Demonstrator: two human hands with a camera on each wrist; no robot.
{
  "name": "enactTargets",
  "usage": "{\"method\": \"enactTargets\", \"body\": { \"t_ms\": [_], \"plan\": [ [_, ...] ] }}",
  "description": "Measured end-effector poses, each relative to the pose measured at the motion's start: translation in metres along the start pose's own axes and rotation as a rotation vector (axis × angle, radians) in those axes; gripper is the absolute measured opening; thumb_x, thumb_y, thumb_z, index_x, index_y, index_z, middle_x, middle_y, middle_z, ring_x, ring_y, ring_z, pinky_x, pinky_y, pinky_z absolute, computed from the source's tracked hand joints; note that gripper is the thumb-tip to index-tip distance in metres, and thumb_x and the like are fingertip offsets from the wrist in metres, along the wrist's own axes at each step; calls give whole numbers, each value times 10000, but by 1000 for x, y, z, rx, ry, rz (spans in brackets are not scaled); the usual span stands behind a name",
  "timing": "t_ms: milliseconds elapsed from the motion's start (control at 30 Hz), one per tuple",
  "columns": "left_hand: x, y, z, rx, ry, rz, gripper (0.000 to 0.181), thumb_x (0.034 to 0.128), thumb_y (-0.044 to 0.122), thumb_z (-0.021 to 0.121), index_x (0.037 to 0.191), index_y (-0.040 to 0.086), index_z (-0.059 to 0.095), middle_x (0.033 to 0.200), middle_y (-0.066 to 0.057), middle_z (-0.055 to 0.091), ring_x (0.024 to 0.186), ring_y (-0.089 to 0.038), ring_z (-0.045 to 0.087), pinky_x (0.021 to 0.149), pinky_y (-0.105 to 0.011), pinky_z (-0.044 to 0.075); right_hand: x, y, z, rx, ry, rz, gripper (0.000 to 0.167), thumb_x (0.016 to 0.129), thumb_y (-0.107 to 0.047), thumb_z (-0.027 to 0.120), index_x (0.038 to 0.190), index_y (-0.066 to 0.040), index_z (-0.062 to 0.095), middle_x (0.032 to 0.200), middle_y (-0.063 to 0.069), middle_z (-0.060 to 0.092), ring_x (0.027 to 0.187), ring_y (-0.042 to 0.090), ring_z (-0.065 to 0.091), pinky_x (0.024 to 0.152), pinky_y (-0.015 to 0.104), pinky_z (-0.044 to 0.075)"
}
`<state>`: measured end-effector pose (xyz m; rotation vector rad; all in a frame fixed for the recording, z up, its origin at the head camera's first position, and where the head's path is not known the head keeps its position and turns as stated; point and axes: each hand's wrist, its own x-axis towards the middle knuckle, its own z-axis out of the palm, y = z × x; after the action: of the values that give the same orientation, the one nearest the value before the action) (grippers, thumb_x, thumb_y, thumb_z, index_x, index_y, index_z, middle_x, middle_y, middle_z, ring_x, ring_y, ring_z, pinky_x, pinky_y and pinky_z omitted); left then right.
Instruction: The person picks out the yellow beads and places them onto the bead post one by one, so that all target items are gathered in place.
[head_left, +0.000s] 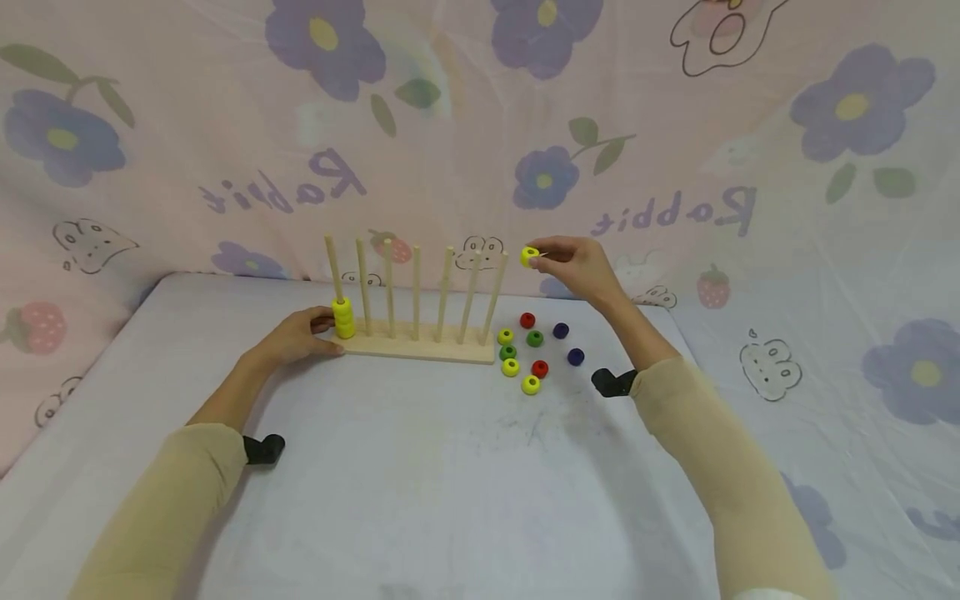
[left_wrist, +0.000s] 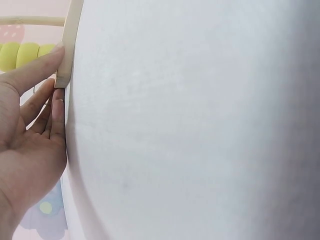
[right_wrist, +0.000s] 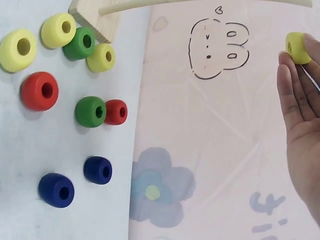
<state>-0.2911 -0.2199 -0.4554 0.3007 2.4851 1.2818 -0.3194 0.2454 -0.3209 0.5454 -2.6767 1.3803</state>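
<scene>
A wooden peg rack (head_left: pixel 420 347) stands on the table with a row of upright pegs. Several yellow beads (head_left: pixel 342 318) are stacked on its leftmost peg; the other pegs carry none. My left hand (head_left: pixel 302 335) grips the rack's left end, and in the left wrist view the thumb lies on the base (left_wrist: pixel 70 50) with the fingers at its end. Raised above the right end of the rack, my right hand (head_left: pixel 576 265) pinches a yellow bead (head_left: pixel 529 257) between thumb and fingertips. That same yellow bead (right_wrist: pixel 297 48) shows its hole in the right wrist view.
Loose beads lie right of the rack: yellow ones such as the nearest yellow bead (head_left: pixel 531 385), two green, two red including a red bead (right_wrist: pixel 39 91), and two dark blue including a blue bead (right_wrist: pixel 56 190). A patterned curtain (head_left: pixel 465 150) hangs behind the table.
</scene>
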Motion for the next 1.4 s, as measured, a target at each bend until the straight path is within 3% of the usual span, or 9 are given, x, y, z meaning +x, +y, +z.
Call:
{"method": "enactTargets", "body": {
  "t_ms": [200, 467, 867, 1100, 1400],
  "plan": [
    [0, -4, 0, -27, -1, -15, 846, 841, 147, 805, 1492, -78, 313, 1497, -294, 388, 1396, -431, 361, 1181, -496, 290, 6, -12, 6, 11, -11, -52, 312, 903, -209, 752, 1192, -94, 720, 1112, 82, 726, 914, 160, 695, 842, 254, 573],
    [-2, -10, 3, -47, -17, -16, 847, 836, 146, 810, 1483, -86, 316, 1487, -302, 394, 1391, -434, 363, 1178, -499, 294, 12, -25, 17, 30, -39, -92, 305, 911, -127, 734, 1201, -42, 702, 1140, 122, 716, 979, 228, 701, 888, 295, 573],
    [-2, 0, -1, -45, -6, -27, 857, 846, 124, 796, 1500, -88, 283, 1503, -296, 376, 1405, -423, 347, 1186, -488, 283, 30, -56, 18, 26, -56, -190, 282, 884, -232, 773, 1132, -102, 745, 1042, 34, 748, 934, 144, 716, 848, 289, 586],
    [0, 0, -2, -40, -6, -31, 867, 841, 144, 805, 1501, -81, 290, 1497, -290, 388, 1400, -416, 357, 1185, -483, 288, 39, -73, 29, 17, -88, -208, 275, 898, -172, 754, 1152, -69, 735, 1086, 72, 737, 940, 176, 716, 827, 284, 588],
    [0, 0, -1, -39, -9, -33, 871, 847, 149, 800, 1504, -85, 278, 1500, -293, 381, 1400, -420, 352, 1184, -492, 284, 46, -97, 46, 82, -148, -264, 288, 892, -149, 756, 1161, -48, 729, 1096, 61, 731, 929, 154, 716, 812, 297, 594]
  ]
}}
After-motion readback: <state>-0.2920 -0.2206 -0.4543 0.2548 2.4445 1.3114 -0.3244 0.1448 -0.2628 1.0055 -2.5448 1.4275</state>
